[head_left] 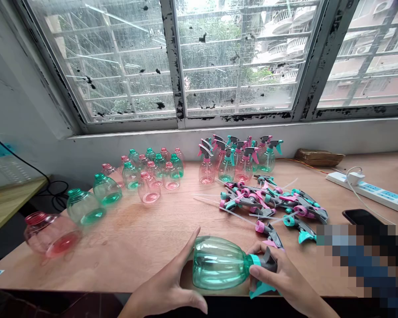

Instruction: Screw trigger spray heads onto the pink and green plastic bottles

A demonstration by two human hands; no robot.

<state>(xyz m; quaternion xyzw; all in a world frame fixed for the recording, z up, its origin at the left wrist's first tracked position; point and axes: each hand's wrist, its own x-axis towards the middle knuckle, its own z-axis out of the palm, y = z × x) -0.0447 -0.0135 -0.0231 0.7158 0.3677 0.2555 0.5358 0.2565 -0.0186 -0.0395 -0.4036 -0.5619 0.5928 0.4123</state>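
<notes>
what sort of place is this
Probably an indoor workroom: a table by a window holds many open-topped bottles, a pile of loose spray heads and a cluster of complete spray bottles.

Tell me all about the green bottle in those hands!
The green bottle is see-through, ribbed and looks like plastic. A teal collar sits at its neck, with a dark gray spray head and teal trigger. It's held sideways near the front edge of the table. The right hand grips its collar end; the open left hand is by its base, but I can't tell if it touches.
</notes>
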